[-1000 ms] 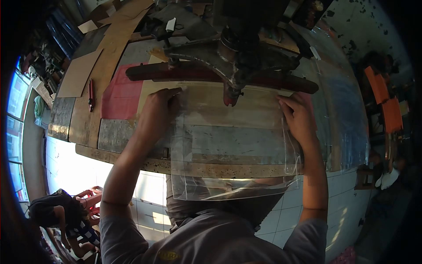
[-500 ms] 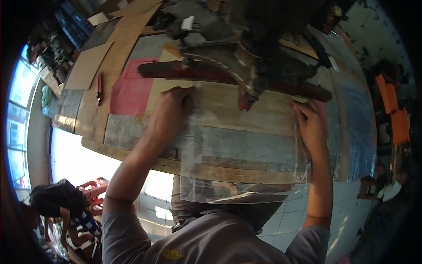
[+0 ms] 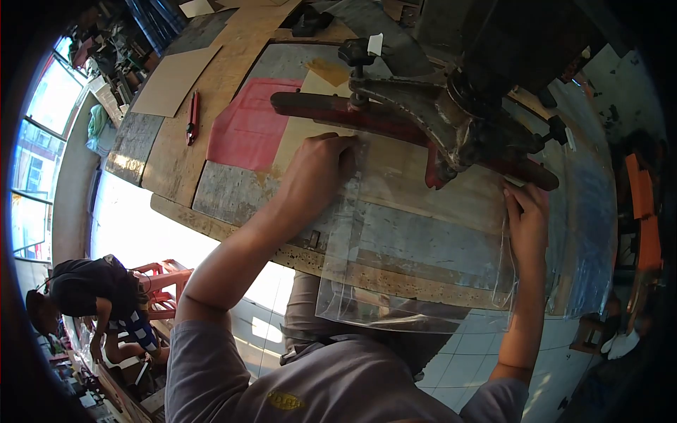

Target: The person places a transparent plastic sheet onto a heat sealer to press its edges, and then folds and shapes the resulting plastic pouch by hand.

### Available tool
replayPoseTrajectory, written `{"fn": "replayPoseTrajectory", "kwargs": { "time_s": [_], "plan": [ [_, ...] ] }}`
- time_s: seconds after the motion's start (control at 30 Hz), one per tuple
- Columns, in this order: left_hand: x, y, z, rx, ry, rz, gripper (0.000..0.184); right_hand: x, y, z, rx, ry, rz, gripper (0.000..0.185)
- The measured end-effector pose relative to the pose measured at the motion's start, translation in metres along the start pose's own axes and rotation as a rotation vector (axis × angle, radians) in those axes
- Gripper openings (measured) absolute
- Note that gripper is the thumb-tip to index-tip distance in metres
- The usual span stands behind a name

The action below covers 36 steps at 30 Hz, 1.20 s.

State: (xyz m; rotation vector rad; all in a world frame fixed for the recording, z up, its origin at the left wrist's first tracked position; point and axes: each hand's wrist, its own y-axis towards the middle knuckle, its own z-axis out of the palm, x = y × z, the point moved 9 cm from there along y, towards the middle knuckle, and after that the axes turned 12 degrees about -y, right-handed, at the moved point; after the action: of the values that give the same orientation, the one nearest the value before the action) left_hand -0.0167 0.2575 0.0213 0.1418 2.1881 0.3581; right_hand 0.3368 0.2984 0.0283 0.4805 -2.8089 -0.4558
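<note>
The left hand point(image 3: 328, 166) has its thumb and fingers drawn together at the upper left corner of a clear plastic sheet point(image 3: 430, 243), knuckles up, though from here the fingertips are partly lost behind the curled fingers. Over at the opposite corner, the right hand point(image 3: 527, 211) seems to pinch the sheet's edge between thumb and forefinger, its other fingers folded loosely in. Held by both corners like that, the sheet is probably being kept spread and square to the long dark bar point(image 3: 310, 106) just beyond the fingers; I can't tell whether bar and plastic touch. The near end of the sheet hangs over the front of the worktable point(image 3: 176, 162) towards the person's lap, I'd guess because only the far edge needs minding. Under the bar lies a yellowish sheet point(image 3: 303, 141), with a red sheet point(image 3: 247, 127) to its left, perhaps as padding. The bar hangs from a heavy metal bracket point(image 3: 409, 95). Further left are a red cutter point(image 3: 192, 120) and a piece of cardboard point(image 3: 173, 84), well clear of the plastic. Beyond the table, another person point(image 3: 84, 289) bends beside a red stool point(image 3: 166, 289).
</note>
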Motion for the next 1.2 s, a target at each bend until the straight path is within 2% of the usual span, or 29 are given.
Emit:
{"fn": "replayPoseTrajectory", "kwargs": {
  "time_s": [0.27,0.37,0.57,0.67,0.77,1.07,1.2],
  "plan": [
    [0.002,0.000,0.000,0.001,0.008,-0.027,0.028,0.002,0.000,-0.002,-0.044,-0.093,-0.060,0.020],
    [0.002,0.000,0.000,0.003,0.016,-0.029,0.029,-0.001,-0.001,0.001,0.024,-0.042,0.029,0.019],
    [0.002,-0.001,0.001,0.009,0.026,-0.022,0.029,0.007,-0.001,-0.005,-0.047,-0.096,-0.073,0.021],
    [0.002,-0.001,0.001,-0.005,0.026,0.002,0.028,-0.001,0.000,0.001,0.088,-0.018,0.097,0.020],
    [0.004,0.000,0.001,-0.005,0.037,-0.006,0.028,0.004,-0.002,-0.002,-0.008,-0.016,-0.004,0.021],
    [0.009,-0.001,0.002,-0.033,0.056,0.009,0.029,0.006,-0.005,-0.009,-0.027,-0.037,0.026,0.022],
    [0.003,-0.005,-0.002,-0.027,0.023,0.025,0.030,0.002,-0.008,-0.007,-0.090,-0.024,-0.033,0.022]
  ]
}}
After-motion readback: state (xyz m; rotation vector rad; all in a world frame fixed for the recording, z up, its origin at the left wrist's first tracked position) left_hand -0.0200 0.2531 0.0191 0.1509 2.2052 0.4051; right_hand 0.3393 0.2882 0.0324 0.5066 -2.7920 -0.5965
